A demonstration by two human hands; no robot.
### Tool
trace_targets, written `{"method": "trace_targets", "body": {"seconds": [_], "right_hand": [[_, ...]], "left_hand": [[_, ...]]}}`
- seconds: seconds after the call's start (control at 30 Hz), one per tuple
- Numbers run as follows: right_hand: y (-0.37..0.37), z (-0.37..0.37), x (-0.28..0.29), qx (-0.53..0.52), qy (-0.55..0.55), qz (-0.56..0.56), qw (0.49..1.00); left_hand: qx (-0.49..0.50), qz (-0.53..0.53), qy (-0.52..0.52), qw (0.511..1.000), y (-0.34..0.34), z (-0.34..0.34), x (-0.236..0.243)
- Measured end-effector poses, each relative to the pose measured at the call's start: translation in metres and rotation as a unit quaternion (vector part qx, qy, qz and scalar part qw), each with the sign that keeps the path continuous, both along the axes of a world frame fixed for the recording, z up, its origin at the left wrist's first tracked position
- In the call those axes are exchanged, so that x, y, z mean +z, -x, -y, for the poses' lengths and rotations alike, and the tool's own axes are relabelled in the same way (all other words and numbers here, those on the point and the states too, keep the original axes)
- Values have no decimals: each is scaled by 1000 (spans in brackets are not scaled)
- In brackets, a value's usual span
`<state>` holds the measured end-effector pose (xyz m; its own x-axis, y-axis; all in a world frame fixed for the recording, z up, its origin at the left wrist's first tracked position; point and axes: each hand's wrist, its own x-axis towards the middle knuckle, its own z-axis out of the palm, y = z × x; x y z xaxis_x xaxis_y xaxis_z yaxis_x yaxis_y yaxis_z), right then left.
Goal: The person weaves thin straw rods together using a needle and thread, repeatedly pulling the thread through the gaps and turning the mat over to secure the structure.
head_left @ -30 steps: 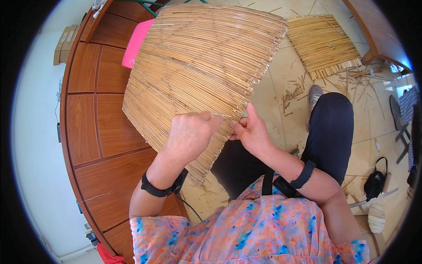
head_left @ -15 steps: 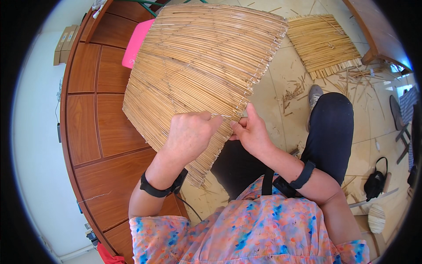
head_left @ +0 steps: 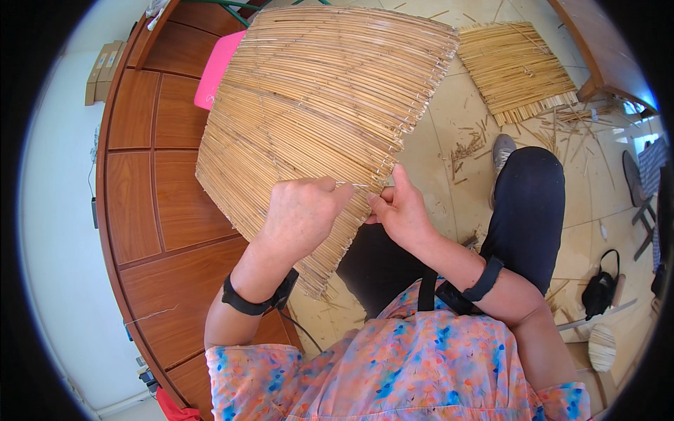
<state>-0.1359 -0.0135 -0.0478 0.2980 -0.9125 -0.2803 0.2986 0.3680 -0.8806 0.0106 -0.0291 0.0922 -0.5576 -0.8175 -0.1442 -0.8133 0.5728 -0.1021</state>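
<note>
L hand [head_left: 305, 214] closed, apparently gripping white strand [head_left: 354, 184] running twd R hand [head_left: 404, 210], which pinches edge of reed mat [head_left: 309, 105]; mat under L hand, extends beyond both. Step prob. edge stitching; next move calls for firm edge hold, even tension.

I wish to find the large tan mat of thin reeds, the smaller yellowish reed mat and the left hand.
Large tan mat of thin reeds [head_left: 319, 105]: head view, middle of its upper face.
Smaller yellowish reed mat [head_left: 516, 70]: head view, middle of its surface.
Left hand [head_left: 303, 212]: head view, back of the hand.
</note>
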Motion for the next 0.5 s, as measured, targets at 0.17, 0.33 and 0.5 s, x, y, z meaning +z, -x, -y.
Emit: {"method": "trace_targets", "body": {"seconds": [0.17,0.33,0.5], "right_hand": [[1,0,2,0,0,-4,1000],[1,0,3,5,1,-15,1000],[0,-1,4,5,3,-12,1000]], "left_hand": [[6,13,-4,1000,0,-2,2],[1,11,-2,1000,-1,-1,1],[-7,6,2,1000,-2,0,2]]}}
